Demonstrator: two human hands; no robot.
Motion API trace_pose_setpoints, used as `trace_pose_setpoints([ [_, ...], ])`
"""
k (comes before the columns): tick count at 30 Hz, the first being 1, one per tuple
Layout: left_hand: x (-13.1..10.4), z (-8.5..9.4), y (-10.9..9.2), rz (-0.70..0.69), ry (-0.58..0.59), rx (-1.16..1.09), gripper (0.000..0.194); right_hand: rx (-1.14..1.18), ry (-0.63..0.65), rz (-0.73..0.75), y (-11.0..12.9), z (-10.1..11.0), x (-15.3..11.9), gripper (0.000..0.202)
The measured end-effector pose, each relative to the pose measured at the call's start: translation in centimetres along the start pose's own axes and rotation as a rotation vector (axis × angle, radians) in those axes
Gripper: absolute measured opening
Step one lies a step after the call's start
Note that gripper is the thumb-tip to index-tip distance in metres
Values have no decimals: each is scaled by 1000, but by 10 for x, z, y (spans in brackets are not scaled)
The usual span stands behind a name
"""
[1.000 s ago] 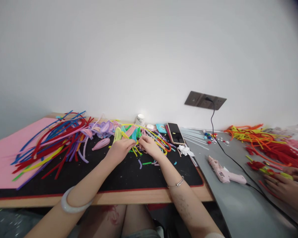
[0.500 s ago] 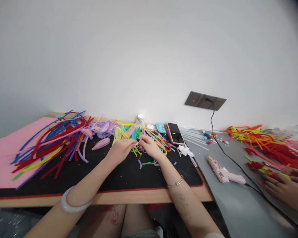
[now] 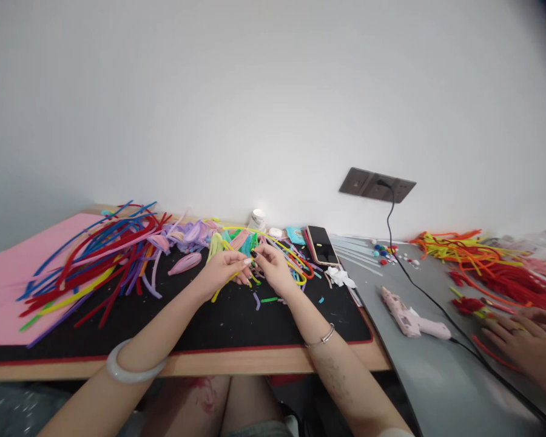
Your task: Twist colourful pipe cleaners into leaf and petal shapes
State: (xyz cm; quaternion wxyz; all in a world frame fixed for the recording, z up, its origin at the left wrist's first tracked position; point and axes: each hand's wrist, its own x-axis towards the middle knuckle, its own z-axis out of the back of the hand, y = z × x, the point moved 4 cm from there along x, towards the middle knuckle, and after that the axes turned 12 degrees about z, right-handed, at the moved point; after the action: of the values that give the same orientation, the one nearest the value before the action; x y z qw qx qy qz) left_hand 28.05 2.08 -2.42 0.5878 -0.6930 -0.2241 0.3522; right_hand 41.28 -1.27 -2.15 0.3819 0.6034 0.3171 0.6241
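My left hand (image 3: 222, 274) is closed in a pinch near the middle of the black mat (image 3: 255, 331). A yellow pipe cleaner (image 3: 217, 295) runs under its fingers and sticks out below them. Fingertip to fingertip with it, my right hand (image 3: 271, 267) is pinched too; a small dark spot shows at its fingertips, and what it grips is too small to make out. Behind both hands lie pastel, green and yellow pipe cleaners (image 3: 215, 247). Short cut pieces, one of them green (image 3: 269, 300), lie just in front of the hands.
Red and blue pipe cleaners (image 3: 100, 243) cover pink paper (image 3: 9, 273) at left. A phone (image 3: 322, 246), crumpled tissue (image 3: 341, 277) and cup (image 3: 257, 219) stand behind. At right are a glue gun (image 3: 412, 318), its cord, red pipe cleaners (image 3: 505, 279) and another person's hands (image 3: 523, 340).
My left hand has shifted slightly left and down, its fingers more spread out below the pinch. The yellow pipe cleaner now shows below it. The other person's hands moved a little.
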Motion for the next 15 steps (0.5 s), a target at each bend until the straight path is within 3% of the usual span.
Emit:
trace_pose_setpoints([
  [5, -1, 1, 6, 219, 89, -264, 21, -20, -28, 47, 7, -3, 0, 19],
  [10, -4, 1, 6, 346, 124, -435, 15, -71, -25, 73, 13, -4, -2, 21],
  [12, -5, 1, 5, 329, 125, -400, 15, -57, -19, 56, 13, -3, -1, 23],
  [15, -6, -1, 2, 161, 100, -140, 17, 72, -1, -61, 8, 1, 0, 33],
])
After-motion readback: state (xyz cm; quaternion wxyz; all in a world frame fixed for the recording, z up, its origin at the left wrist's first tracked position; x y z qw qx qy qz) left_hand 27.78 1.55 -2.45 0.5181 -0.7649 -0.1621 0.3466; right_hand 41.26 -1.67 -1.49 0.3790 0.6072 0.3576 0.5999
